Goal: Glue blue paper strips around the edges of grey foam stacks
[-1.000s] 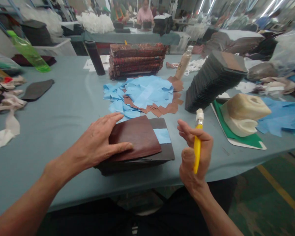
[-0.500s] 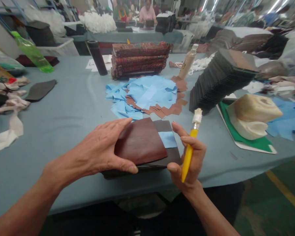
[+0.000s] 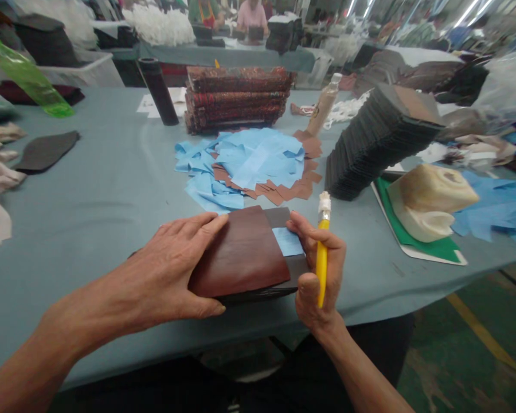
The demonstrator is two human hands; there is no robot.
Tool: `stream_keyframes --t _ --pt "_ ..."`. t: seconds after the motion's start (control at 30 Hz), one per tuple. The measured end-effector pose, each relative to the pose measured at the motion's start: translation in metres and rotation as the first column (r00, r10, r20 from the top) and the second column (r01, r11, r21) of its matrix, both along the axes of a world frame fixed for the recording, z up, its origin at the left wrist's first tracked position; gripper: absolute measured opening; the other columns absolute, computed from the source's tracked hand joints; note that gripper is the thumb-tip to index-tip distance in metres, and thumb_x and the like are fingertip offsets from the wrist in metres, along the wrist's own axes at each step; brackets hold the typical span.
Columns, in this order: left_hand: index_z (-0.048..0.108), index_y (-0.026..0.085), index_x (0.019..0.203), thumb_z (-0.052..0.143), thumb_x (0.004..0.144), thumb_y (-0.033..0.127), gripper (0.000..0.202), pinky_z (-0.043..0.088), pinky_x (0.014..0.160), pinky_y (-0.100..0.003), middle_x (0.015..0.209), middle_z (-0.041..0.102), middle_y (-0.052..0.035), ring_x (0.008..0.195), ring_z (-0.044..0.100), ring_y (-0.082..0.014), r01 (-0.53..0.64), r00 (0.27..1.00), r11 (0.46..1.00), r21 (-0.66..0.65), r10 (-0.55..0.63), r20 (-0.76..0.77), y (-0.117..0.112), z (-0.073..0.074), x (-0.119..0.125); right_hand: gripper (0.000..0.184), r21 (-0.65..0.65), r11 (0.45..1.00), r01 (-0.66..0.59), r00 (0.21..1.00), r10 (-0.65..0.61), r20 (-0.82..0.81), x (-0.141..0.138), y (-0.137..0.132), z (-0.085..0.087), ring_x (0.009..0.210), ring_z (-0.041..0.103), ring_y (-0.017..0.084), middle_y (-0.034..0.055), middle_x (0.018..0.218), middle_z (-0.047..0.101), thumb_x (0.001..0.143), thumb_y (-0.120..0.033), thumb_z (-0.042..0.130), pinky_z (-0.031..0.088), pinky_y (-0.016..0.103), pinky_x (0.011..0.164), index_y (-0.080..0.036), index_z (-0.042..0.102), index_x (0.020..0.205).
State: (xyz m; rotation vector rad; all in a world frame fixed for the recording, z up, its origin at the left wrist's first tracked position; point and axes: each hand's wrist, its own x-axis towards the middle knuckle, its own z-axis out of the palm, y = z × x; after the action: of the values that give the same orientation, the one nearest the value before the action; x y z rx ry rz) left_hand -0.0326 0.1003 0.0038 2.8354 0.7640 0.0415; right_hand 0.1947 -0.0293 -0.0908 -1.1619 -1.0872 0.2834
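My left hand lies over the left side of a brown leather piece, fingers on top and thumb against its near edge. The piece tops a low stack of dark pieces near the table's front edge. A small blue paper square sits on the stack just right of the brown piece. My right hand is closed round a yellow-handled brush, tip upward, while its fingertips touch the stack's right edge beside the blue square.
A heap of blue paper and brown leather scraps lies behind the stack. A leaning pile of dark pieces, a patterned stack, a dark cylinder, a bottle, a cream block on a green mat. Other people work at a far table.
My right hand moved left and down with the brush until its fingers reached the stack's right edge. My left hand's thumb shifted onto the near edge of the brown piece.
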Motion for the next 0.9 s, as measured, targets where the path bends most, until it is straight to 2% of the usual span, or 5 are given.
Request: stream_keyframes --t 0.43,0.53,0.7,0.8,0.9 --pt "0.022 0.032 0.17 0.085 0.077 0.053 0.114 0.048 0.123 -0.051 0.17 0.044 -0.0101 0.151 0.049 -0.0391 0.062 0.997 0.996 -0.061 -0.059 0.052 0.008 0.012 0.001 0.059 -0.017 0.988 -0.153 0.987 0.154 0.044 0.011 0.004 0.013 0.145 0.059 0.033 0.0156 0.158 0.059 0.099 -0.071 0.06 0.047 0.061 0.121 -0.029 0.049 0.139" --pt "0.027 0.034 0.167 0.077 0.083 0.041 0.097 0.051 0.119 -0.051 0.165 0.05 -0.0076 0.144 0.056 -0.0361 0.019 0.997 0.996 -0.085 -0.013 0.07 0.014 0.021 0.001 0.057 0.012 0.989 -0.144 0.99 0.144 0.008 0.009 0.005 0.012 0.144 0.059 0.032 0.0146 0.157 0.059 0.1 -0.069 0.061 0.047 0.059 0.122 -0.029 0.05 0.138" --pt "0.043 0.029 0.159 0.069 0.082 0.034 0.081 0.058 0.109 -0.04 0.152 0.061 -0.0057 0.129 0.066 -0.0296 -0.057 0.991 0.975 -0.215 0.082 0.11 0.025 0.04 -0.005 0.054 -0.005 0.995 -0.102 0.995 0.102 0.018 0.009 0.004 0.009 0.142 0.061 0.033 0.0154 0.155 0.061 0.1 -0.069 0.06 0.047 0.06 0.119 -0.029 0.051 0.136" --pt "0.049 0.028 0.155 0.065 0.085 0.036 0.072 0.059 0.106 -0.04 0.15 0.064 -0.0039 0.13 0.066 -0.0288 -0.14 0.967 0.961 -0.239 0.184 0.174 0.028 0.052 -0.01 0.052 -0.029 0.995 -0.099 0.995 0.1 0.024 0.01 0.002 0.007 0.143 0.06 0.033 0.0147 0.156 0.06 0.101 -0.065 0.062 0.046 0.06 0.119 -0.029 0.05 0.137" --pt "0.056 0.025 0.15 0.059 0.09 0.044 0.062 0.061 0.101 -0.037 0.141 0.071 -0.0023 0.125 0.07 -0.0265 -0.102 0.956 0.928 -0.357 0.191 0.224 0.027 0.061 -0.01 0.048 -0.048 0.993 -0.104 0.993 0.106 0.047 0.011 0.001 0.007 0.145 0.058 0.033 0.0147 0.156 0.06 0.102 -0.059 0.064 0.044 0.06 0.12 -0.03 0.049 0.137"
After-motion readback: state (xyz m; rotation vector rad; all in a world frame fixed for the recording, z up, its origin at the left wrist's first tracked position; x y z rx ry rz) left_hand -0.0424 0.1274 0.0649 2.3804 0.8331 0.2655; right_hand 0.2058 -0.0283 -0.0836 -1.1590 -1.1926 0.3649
